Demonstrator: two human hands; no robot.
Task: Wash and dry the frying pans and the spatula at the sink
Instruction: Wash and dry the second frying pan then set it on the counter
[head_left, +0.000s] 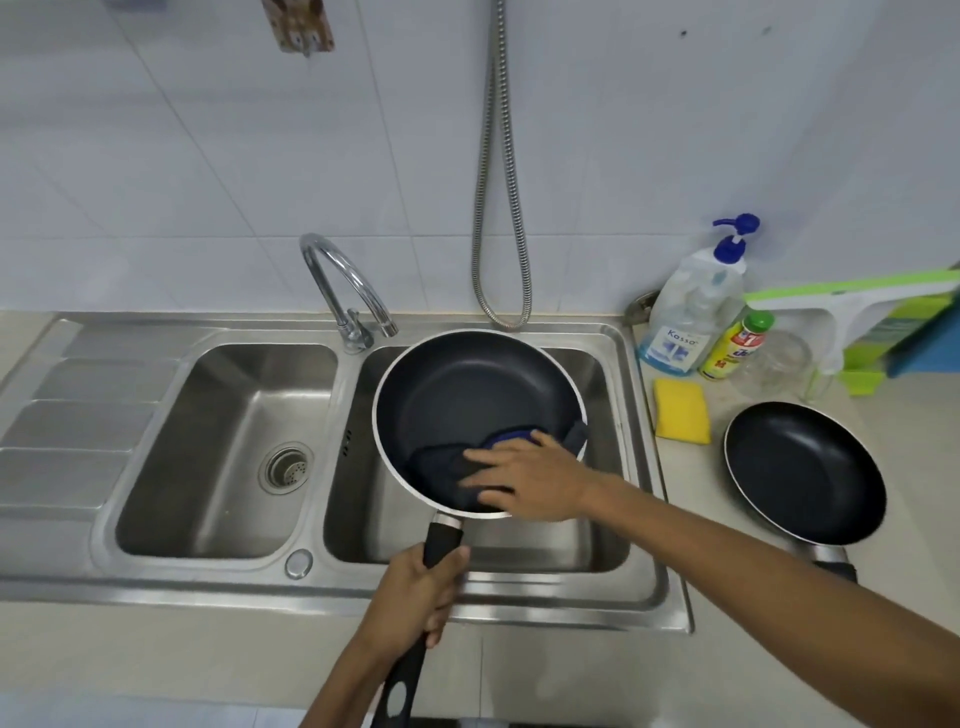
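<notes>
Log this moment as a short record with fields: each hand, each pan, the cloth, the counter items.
left hand: grips the black handle of the held pan
right hand: flat fingers press the dark cloth inside the held pan
held pan: above the right basin, inside facing up
second pan: on the counter right of the sink, untouched
counter items: yellow sponge, pump bottle, yellow bottle
spatula: not seen in this view

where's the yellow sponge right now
In the head view the yellow sponge lies on the counter right of the sink, between its rim and the second frying pan.
</notes>
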